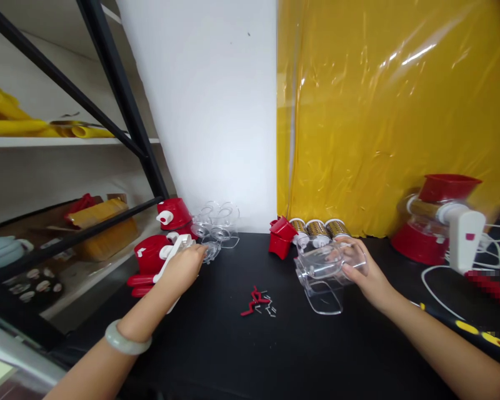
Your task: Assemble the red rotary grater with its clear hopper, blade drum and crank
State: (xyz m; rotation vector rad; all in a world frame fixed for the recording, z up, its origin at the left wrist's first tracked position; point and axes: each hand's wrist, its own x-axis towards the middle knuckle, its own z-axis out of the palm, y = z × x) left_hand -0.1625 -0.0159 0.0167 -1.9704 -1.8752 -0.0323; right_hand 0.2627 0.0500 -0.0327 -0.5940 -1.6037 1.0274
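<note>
On the right, my right hand grips a clear plastic drum-grater housing by its right end. The housing is tilted over the table, with a clear loop-shaped base below it. My left hand reaches to the left side, fingers closed at the edge of a clear round plastic part. Its fingertips are partly hidden. White crank handles with red grips lie under and beside that hand. Just behind are red bases and more clear housings.
Small red pieces and metal pins lie mid-table. Red hoppers and metal grater drums stand at the back. An assembled grater, white cables and a black-and-yellow tool are right; a shelf rack is left.
</note>
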